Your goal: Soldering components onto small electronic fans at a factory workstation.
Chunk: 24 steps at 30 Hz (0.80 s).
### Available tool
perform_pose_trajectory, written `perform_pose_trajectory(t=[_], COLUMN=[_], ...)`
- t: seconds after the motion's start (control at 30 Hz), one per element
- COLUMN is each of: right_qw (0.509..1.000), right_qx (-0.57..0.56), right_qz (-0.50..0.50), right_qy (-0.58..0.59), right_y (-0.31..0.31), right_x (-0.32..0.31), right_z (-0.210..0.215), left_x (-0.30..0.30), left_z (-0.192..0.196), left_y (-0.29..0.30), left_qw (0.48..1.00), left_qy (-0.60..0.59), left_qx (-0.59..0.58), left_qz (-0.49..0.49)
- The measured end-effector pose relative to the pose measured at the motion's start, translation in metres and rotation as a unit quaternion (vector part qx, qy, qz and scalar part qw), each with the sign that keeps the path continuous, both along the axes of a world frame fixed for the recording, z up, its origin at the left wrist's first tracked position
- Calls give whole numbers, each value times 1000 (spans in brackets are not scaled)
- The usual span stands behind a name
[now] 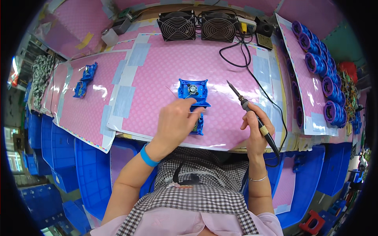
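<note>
A blue plastic part [193,91] with a small round metal piece in its middle lies on the pink dotted mat [165,67]. My left hand [177,120] rests on its near end and pinches a thin wire that runs toward the part. My right hand [254,131] grips a soldering iron [252,114] like a pen, tip raised and pointing up-left, a short way right of the blue part. The iron's black cord loops back toward the rear of the bench.
Two black fans [199,25] stand at the back edge beside a soldering station [264,33]. Another blue part [84,80] lies at the left. Several blue solder spools [321,74] line the right side. Blue crates [78,173] sit below the bench.
</note>
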State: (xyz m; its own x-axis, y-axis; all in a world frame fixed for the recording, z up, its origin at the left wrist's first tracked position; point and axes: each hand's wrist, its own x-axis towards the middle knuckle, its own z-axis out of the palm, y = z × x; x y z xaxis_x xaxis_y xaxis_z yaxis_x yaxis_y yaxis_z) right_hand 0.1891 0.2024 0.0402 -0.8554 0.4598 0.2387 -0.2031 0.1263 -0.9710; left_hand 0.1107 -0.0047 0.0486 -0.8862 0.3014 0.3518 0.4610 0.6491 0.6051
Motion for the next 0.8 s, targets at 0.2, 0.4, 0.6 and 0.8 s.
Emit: perform_pose_trajectory(t=[0.2, 0.4, 0.6, 0.8], right_qw=[999, 999, 1000, 999], right_qx=[-32, -29, -6, 9], right_qz=[26, -25, -9, 13], right_qy=[4, -9, 11, 30], right_y=[-6, 6, 6, -9], right_x=[-1, 14, 9, 3], right_z=[5, 9, -3, -5], left_x=[-6, -7, -5, -8], left_z=[3, 21, 24, 14], left_y=[19, -38, -70, -110], left_qw=[957, 990, 989, 976], left_qy=[-71, -122, -108, -50], left_qx=[-278, -68, -75, -184], left_qz=[-46, 31, 64, 107])
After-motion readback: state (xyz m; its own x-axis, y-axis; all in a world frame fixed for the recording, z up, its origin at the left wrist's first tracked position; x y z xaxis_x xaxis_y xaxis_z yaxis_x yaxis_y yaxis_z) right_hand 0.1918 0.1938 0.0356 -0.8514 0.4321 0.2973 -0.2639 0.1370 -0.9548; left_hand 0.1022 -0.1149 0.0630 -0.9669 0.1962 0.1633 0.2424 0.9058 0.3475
